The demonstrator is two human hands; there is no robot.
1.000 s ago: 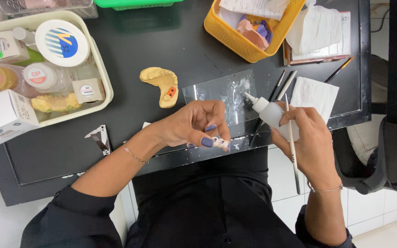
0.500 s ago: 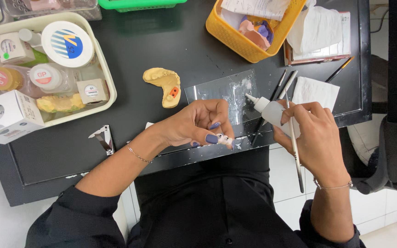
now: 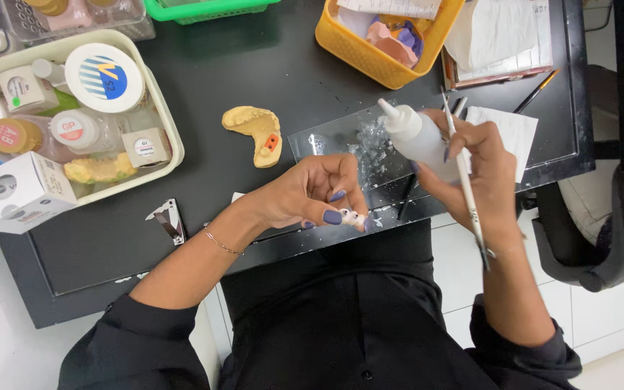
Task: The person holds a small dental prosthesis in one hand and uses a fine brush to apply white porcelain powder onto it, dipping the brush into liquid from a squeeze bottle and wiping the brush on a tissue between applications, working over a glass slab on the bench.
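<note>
the left hand (image 3: 312,193) pinches a small pale tooth piece (image 3: 354,218) between thumb and fingertips, just over the near edge of the black table (image 3: 254,79). the right hand (image 3: 474,170) is closed around a white squeeze bottle (image 3: 417,136), its nozzle tilted up and to the left, and the same hand also grips a thin brush (image 3: 465,184) that runs down across the fingers toward the wrist. the bottle hangs over the right part of a clear glass slab (image 3: 341,141) that lies on the table, smeared with whitish spots. a yellow dental cast (image 3: 258,130) lies just left of the slab. further left a cream tray (image 3: 164,123) holds jars and small bottles, with a white box (image 3: 16,191) against its near side. a yellow basket (image 3: 370,54) sits at the far edge, well apart from both hands.
</note>
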